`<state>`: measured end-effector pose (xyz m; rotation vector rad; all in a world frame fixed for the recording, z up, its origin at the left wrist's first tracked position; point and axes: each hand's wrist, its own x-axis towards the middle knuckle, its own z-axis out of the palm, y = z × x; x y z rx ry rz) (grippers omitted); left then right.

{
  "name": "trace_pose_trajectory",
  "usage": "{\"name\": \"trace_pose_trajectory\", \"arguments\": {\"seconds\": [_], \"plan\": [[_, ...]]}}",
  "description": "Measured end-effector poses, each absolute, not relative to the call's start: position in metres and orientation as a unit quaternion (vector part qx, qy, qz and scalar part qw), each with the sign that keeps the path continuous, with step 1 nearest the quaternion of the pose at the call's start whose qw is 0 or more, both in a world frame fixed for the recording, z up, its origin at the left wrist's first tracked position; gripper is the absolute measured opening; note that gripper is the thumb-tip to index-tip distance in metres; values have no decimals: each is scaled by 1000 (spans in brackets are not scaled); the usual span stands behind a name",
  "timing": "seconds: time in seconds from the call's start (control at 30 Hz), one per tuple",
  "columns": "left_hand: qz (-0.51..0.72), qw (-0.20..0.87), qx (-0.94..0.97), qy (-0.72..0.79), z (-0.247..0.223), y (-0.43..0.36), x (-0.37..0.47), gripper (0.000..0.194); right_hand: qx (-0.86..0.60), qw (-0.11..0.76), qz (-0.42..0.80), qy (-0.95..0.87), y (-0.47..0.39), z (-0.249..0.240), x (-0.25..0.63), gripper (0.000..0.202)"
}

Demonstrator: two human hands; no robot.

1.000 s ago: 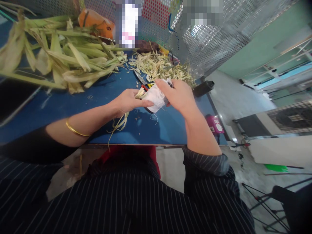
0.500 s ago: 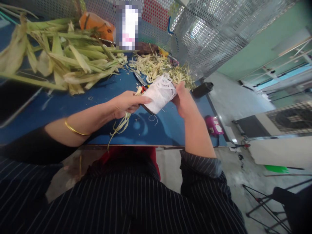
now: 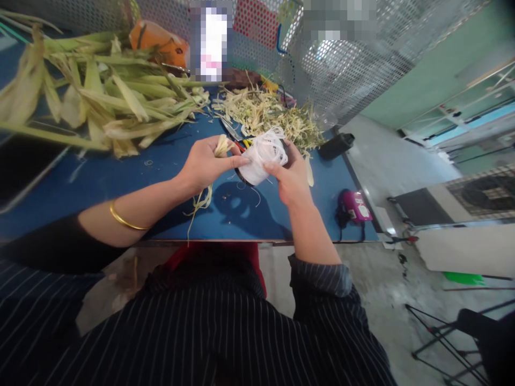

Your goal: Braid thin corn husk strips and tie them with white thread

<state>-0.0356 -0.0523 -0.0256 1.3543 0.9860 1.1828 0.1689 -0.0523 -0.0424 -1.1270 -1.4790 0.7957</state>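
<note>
A spool of white string (image 3: 261, 160) is held between both hands above the blue table, tilted, with loose loops at its upper right and thin loose ends below. My left hand (image 3: 207, 163) pinches the spool's left end with the thumb and also clasps a bundle of pale husk strips (image 3: 222, 146), whose ends hang beneath the palm. Around the spool's right side closes my right hand (image 3: 293, 174), its thumb across the string. Just behind the spool lie scissors (image 3: 230, 130) and something with red and yellow handles, partly hidden.
Long green husks (image 3: 120, 96) cover the back left of the table (image 3: 161, 214). A heap of shredded husk (image 3: 265, 110) sits behind the hands. At right are a black cylinder (image 3: 336, 146) and a purple device (image 3: 356, 206). An orange bag (image 3: 159, 43) stands against the mesh.
My right hand has shifted slightly down and left, and its thumb now lies over the string. My left hand has turned, bringing the husk bundle up into clearer view.
</note>
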Motion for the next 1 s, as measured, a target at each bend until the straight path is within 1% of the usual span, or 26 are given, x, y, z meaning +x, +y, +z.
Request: {"name": "trace_pose_trajectory", "arguments": {"seconds": [0.1,0.2,0.27,0.4,0.5,0.6,0.67,0.7,0.83,0.9,1.0], "plan": [[481,506,593,402,-29,-52,-34,26,-448,559,327,-616,-54,-46,164,77],[475,508,601,394,-29,-52,-33,18,-450,564,301,-623,-55,-49,160,71],[468,515,600,394,-27,-53,-34,15,-459,562,283,-627,-55,-50,160,70],[453,549,572,408,-24,-52,-37,18,-485,559,239,-628,-54,-49,166,75],[453,572,540,420,-27,-49,-39,17,-511,552,191,-631,-55,-49,173,73],[483,544,522,444,-31,-45,-39,18,-525,542,176,-632,-57,-49,175,70],[501,515,540,439,-33,-45,-38,24,-531,538,183,-628,-59,-48,172,67],[495,506,562,428,-33,-46,-37,31,-534,536,187,-626,-60,-47,170,66],[413,452,683,397,-35,-51,-36,60,-554,523,197,-617,-64,-44,158,64],[387,411,719,405,-36,-52,-37,65,-568,516,196,-611,-67,-42,153,63],[378,387,734,410,-36,-52,-39,64,-586,509,194,-599,-71,-41,146,63]]}}
